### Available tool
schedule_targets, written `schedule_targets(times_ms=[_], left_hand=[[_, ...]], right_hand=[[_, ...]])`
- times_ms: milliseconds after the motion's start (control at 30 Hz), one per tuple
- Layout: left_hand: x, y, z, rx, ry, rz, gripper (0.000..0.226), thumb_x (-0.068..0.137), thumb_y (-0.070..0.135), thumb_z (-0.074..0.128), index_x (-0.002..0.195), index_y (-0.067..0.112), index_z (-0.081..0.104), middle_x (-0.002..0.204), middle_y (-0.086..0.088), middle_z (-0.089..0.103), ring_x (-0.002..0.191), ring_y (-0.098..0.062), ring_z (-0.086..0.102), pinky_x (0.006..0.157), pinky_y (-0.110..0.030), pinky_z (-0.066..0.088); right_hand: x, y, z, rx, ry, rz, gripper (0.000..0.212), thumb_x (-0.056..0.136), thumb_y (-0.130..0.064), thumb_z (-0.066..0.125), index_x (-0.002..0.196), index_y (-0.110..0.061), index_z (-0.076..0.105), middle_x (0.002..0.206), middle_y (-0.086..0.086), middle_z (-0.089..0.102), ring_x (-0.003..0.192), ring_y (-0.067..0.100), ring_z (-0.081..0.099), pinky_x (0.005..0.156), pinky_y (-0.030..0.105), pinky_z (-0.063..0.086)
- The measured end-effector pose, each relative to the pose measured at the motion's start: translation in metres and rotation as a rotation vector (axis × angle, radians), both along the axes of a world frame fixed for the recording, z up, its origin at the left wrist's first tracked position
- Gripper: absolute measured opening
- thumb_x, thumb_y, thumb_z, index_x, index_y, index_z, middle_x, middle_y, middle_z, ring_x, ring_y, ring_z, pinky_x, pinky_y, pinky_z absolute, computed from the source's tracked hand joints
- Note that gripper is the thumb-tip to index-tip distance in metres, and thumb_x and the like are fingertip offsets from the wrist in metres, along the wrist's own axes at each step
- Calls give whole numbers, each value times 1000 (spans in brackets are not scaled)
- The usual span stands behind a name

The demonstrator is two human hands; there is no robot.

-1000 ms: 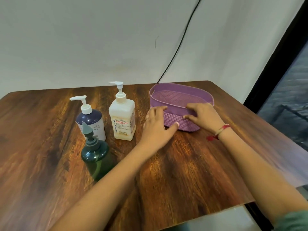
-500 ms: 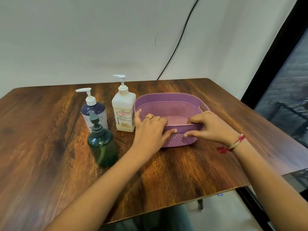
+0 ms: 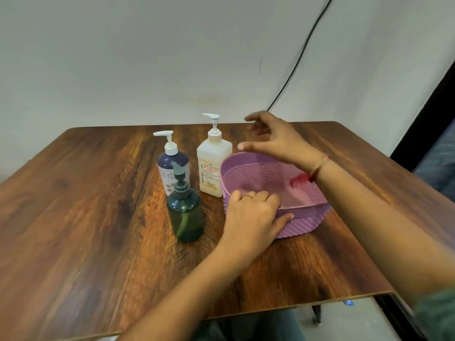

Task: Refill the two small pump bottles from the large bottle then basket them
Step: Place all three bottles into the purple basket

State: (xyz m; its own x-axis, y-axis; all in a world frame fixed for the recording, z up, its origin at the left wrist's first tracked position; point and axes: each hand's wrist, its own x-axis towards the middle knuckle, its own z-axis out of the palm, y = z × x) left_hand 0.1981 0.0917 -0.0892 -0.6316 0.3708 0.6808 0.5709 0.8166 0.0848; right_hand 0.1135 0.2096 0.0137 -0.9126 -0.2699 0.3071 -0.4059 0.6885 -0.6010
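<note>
A purple woven basket (image 3: 261,173) stands on the wooden table (image 3: 98,217), empty inside. My left hand (image 3: 253,215) grips its near rim, fingers curled over the edge and thumb on the outer wall. My right hand (image 3: 273,139) hovers above the basket's far side with fingers spread, holding nothing. Left of the basket stands a tall cream pump bottle (image 3: 213,166). Beside it is a navy-and-white pump bottle (image 3: 172,168), and in front a small dark green pump bottle (image 3: 185,212). All three are upright with pumps on.
A black cable (image 3: 302,50) runs down the white wall behind the table. The table's near edge (image 3: 270,308) and right edge are close to the basket. A dark frame stands at the far right.
My right hand has let go of the basket's near rim and risen toward the cream bottle. The basket has been pulled nearer and stands beside the bottles. My left hand stays on the rim.
</note>
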Motion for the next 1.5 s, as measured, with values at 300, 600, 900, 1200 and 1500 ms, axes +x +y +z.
schedule_targets(times_ms=[300,600,900,1200,1500], left_hand=[[-5,-21,-6,21,26,48,42,83,63,42,68,26,58,65,12,60,65,-12,57,76,-35,43],[-9,-19,-9,24,49,23,42,83,61,40,69,26,59,66,12,60,66,-13,57,80,-36,34],[-19,-31,-6,51,38,-211,36,84,52,48,67,20,52,65,9,54,61,-14,49,67,-30,26],[-30,-54,-6,114,-93,-116,38,85,55,48,67,21,47,65,8,51,63,-15,45,66,-34,30],[-28,-57,4,42,-234,-46,33,88,52,59,74,25,43,73,13,44,73,-12,39,76,-33,23]], right_hand=[[-72,-60,-12,266,-383,-33,103,68,-61,74,146,-12,29,150,8,36,132,25,41,106,37,37],[-57,-86,-32,189,-184,-45,64,75,-40,75,124,-11,47,116,4,57,100,20,55,85,33,48],[-50,-62,45,-298,-45,-136,43,79,-34,72,114,-21,51,102,-6,60,95,14,62,75,27,55],[-13,-2,52,-290,10,-164,50,70,-41,71,115,-23,58,110,-3,66,98,16,65,84,38,56],[-7,28,-18,-40,-12,-286,54,74,-35,76,122,-22,56,120,1,63,98,14,57,80,28,45]])
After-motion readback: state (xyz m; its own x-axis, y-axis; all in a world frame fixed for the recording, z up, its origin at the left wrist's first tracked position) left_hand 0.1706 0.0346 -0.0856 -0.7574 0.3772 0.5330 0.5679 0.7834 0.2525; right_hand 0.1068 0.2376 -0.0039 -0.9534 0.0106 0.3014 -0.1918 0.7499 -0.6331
